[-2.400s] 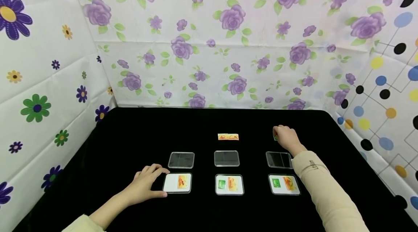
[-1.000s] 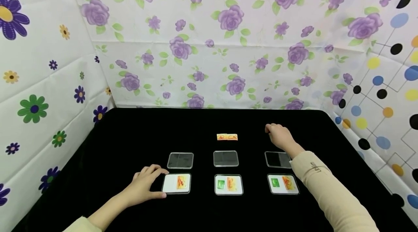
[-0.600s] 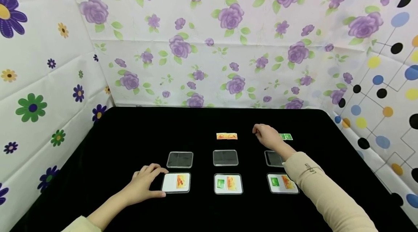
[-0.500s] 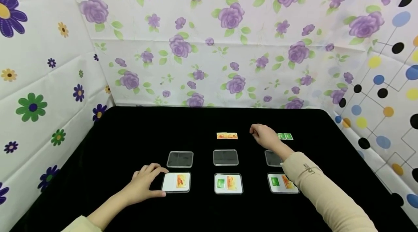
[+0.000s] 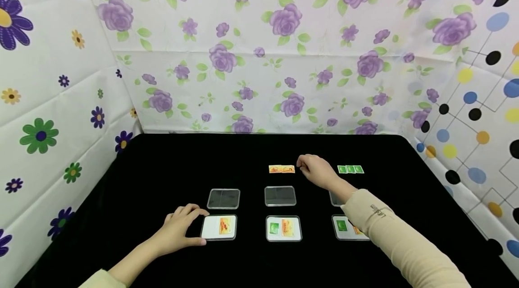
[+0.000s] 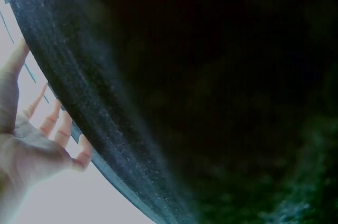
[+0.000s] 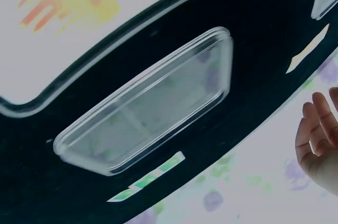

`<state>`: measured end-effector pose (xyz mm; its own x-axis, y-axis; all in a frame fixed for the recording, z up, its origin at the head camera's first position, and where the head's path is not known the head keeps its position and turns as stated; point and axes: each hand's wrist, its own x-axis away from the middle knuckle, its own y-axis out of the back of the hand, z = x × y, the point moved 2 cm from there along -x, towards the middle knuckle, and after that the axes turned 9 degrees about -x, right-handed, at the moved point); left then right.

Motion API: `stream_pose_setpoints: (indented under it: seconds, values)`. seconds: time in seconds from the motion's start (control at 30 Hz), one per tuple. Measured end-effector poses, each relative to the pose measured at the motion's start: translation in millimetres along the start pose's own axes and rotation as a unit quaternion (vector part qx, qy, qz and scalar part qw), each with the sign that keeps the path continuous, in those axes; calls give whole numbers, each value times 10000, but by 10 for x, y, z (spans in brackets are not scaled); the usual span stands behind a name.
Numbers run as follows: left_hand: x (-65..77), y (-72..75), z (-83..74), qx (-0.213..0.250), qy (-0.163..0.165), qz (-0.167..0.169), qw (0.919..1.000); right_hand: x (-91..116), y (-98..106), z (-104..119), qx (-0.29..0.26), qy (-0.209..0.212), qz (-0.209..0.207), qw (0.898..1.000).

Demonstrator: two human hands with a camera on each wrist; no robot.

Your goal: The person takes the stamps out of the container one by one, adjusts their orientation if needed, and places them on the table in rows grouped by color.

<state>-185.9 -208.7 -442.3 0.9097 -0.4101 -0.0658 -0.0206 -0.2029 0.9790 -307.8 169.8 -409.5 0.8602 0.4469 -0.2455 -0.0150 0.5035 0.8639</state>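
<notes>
My left hand (image 5: 181,229) rests at the left end of a flat clear case (image 5: 211,226), thumb and index fingertip at its two left corners. On that case's white insert, an orange stamp-like card (image 5: 225,225) occupies the right half. My right hand (image 5: 318,171) hovers over the black cloth with loosely bent fingers and nothing in them. Its fingertips are just right of a row of orange stamp-like cards (image 5: 281,169). Behind its wrist, to the right, lie three green stamp-like cards (image 5: 350,169), overlapping. The right wrist view also shows the bent fingers (image 7: 318,123).
A middle case (image 5: 298,234) and a right case (image 5: 338,234) each hold a green and an orange card; my right sleeve partly covers the latter. Behind the cases lie clear lids (image 5: 224,198), the right one half hidden. Patterned cloth walls (image 5: 259,89) surround the table.
My right hand has moved left from over the green cards to beside the orange ones, uncovering the green row. The left hand has stayed at the left case.
</notes>
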Motion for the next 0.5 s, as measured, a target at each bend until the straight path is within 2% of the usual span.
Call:
stream_pose_setpoints:
  seconds: [0.13,0.23,0.4,0.5]
  values:
    - [8,2,3,25,-6,-10,10000,-9,-54,172,-60,203,31,9998]
    - [9,4,9,11,-21,-51,10000,1,-101,306,-211,506,48,9985]
    - [7,-6,14,-24,-56,-79,9999,27,-174,498,-566,1064,89,9927]
    - [9,-14,11,-29,-46,-59,10000,30,-217,582,-673,1227,123,9901]
